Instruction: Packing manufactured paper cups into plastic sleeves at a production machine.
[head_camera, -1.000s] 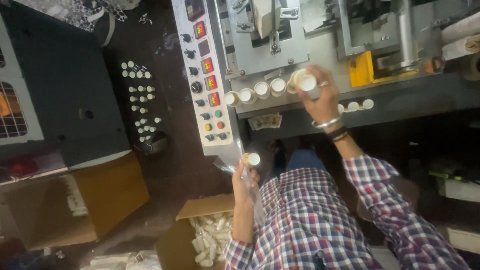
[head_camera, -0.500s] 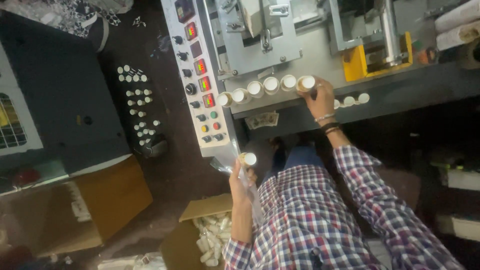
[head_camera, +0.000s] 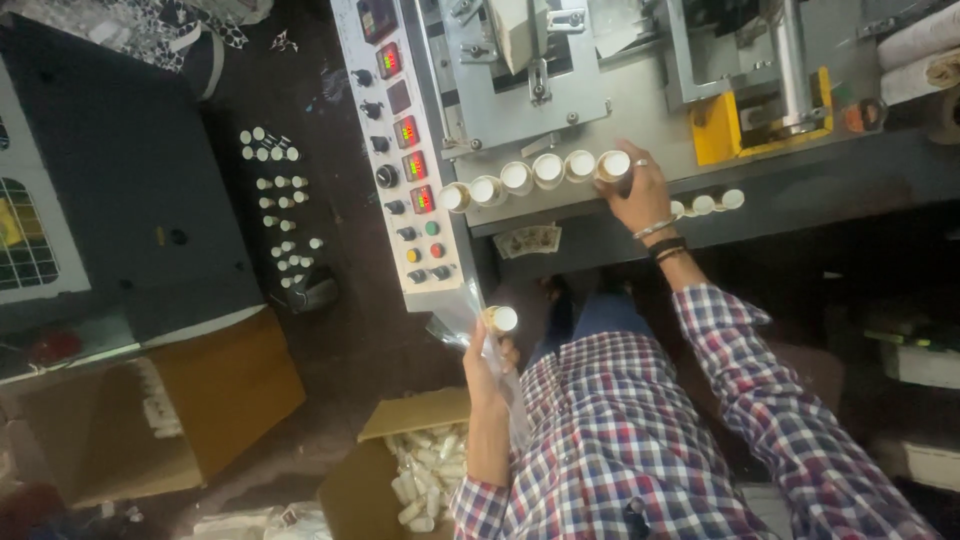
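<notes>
My right hand (head_camera: 640, 195) is closed around the small white-capped bottle (head_camera: 614, 165) at the right end of a row of like bottles (head_camera: 517, 178) lying along the grey metal ledge of the machine (head_camera: 560, 215). The bottle is touching the one beside it, so I judge I am setting it into the line, with five already there to its left. My left hand (head_camera: 487, 365) is held up near my lap, its grip shut on another white-capped bottle (head_camera: 500, 320) together with a piece of clear plastic film (head_camera: 505, 385) that hangs down over my checked sleeve.

As I read it, the step in hand is feeding the row. The next move calls for opening the right grip cleanly so the bottle sits flush without nudging its neighbours, then bringing the left-hand bottle across.

Much is hard to make out. My right fingers cover the bottle's body, so I cannot tell whether it has fully landed. A few more white caps (head_camera: 705, 203) show just past my wrist, half hidden by it. The open cardboard box (head_camera: 400, 450) by my knee holds pale bottles, though its lower edge is cut off. The grey control panel with coloured buttons (head_camera: 410, 170) stands just left of the row.
</notes>
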